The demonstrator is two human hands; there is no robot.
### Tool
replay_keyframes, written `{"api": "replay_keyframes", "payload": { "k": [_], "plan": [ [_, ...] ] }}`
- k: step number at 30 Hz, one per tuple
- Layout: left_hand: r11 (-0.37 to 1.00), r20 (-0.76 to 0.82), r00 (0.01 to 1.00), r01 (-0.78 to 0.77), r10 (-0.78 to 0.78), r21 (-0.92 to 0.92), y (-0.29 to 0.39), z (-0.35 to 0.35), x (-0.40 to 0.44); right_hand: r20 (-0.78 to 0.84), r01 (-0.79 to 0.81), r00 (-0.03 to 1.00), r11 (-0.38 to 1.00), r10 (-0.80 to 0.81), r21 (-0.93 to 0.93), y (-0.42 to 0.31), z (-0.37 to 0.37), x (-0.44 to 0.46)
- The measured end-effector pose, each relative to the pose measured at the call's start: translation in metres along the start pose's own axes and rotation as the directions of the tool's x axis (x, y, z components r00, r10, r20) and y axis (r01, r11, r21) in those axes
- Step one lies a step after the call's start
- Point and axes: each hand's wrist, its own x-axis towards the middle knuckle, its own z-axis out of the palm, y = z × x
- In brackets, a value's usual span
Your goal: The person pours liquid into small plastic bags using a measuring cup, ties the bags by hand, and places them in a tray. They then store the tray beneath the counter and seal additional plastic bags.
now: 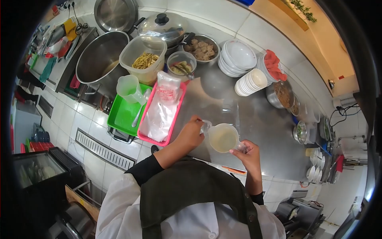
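In my right hand [247, 153] is the handle of a translucent plastic measuring jug [223, 138], with pale cloudy liquid visible inside. My left hand [193, 130] pinches a piece of clear plastic [205, 126] close to the jug's left rim; whether it is a bag I cannot make out. Left of that hand, a pink tray [173, 119] holds white plastic sheets and a pack of clear bags [167, 88]. Beside it, a green tray [115, 114] contains a spoon and a second translucent jug [129, 88].
Along the back stand a large pot [90, 63], a tub of yellowish pieces [159, 59], a lidded pan [169, 24], a pan of meat [201, 48], stacked white bowls [238, 55] and stacked cups [251, 82]. Metal bowls [277, 95] line the steel table's [262, 135] right side.
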Motion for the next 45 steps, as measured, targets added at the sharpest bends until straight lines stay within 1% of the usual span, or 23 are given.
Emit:
{"api": "replay_keyframes", "payload": {
  "k": [2,8,11,14,17,20,23,29,32,35,38,41,45],
  "plan": [
    [0.998,0.014,0.999,0.039,-0.039,-0.045,0.008,-0.004,0.002,0.0,-0.02,1.0,1.0,0.02,-0.008,-0.008,0.004,0.001],
    [0.998,0.035,0.998,0.044,-0.043,-0.036,0.004,-0.002,0.002,-0.012,-0.007,1.0,0.996,0.006,-0.091,-0.005,0.007,0.003],
    [0.999,0.02,0.999,0.031,-0.03,-0.039,-0.001,0.002,0.001,-0.023,0.001,1.0,0.991,-0.004,-0.132,-0.005,0.008,0.002],
    [0.997,0.03,0.997,0.066,-0.065,-0.034,0.0,0.003,0.0,-0.028,-0.01,1.0,0.981,0.005,-0.194,-0.009,0.009,0.0],
    [0.997,0.035,0.996,0.078,-0.077,-0.023,-0.002,0.005,-0.002,-0.037,-0.016,0.999,0.978,0.009,-0.208,-0.01,0.01,-0.002],
    [0.999,-0.03,0.998,-0.05,0.051,0.011,-0.012,0.009,-0.005,-0.045,-0.007,0.999,0.979,-0.002,-0.206,-0.012,0.012,-0.005],
    [1.0,0.01,1.0,0.017,-0.017,-0.012,-0.018,0.015,-0.005,-0.042,-0.024,0.999,0.978,0.016,-0.207,-0.016,0.014,-0.007],
    [1.0,-0.013,1.0,-0.018,0.018,0.006,-0.02,0.011,-0.008,-0.029,-0.013,1.0,0.965,0.005,-0.263,-0.007,0.011,-0.008],
    [0.999,-0.042,0.998,-0.045,0.045,0.007,-0.028,0.016,-0.01,-0.029,0.005,0.999,0.958,-0.014,-0.285,-0.018,0.015,-0.009],
    [1.0,-0.001,1.0,0.011,-0.011,-0.016,-0.022,0.01,-0.011,-0.007,-0.026,1.0,0.955,0.025,-0.294,-0.025,0.014,-0.01],
    [1.0,-0.007,1.0,0.01,-0.01,0.003,-0.024,0.009,-0.013,0.0,-0.017,1.0,0.97,0.017,-0.244,-0.016,0.013,-0.009],
    [0.999,0.024,0.999,0.029,-0.028,-0.02,-0.026,0.007,-0.013,0.013,-0.02,1.0,0.958,0.025,-0.288,-0.008,0.011,-0.007],
    [0.999,0.027,0.999,0.039,-0.038,-0.016,-0.032,0.007,-0.016,0.009,0.001,1.0,0.965,0.001,-0.264,-0.027,0.019,-0.008]
  ]
}}
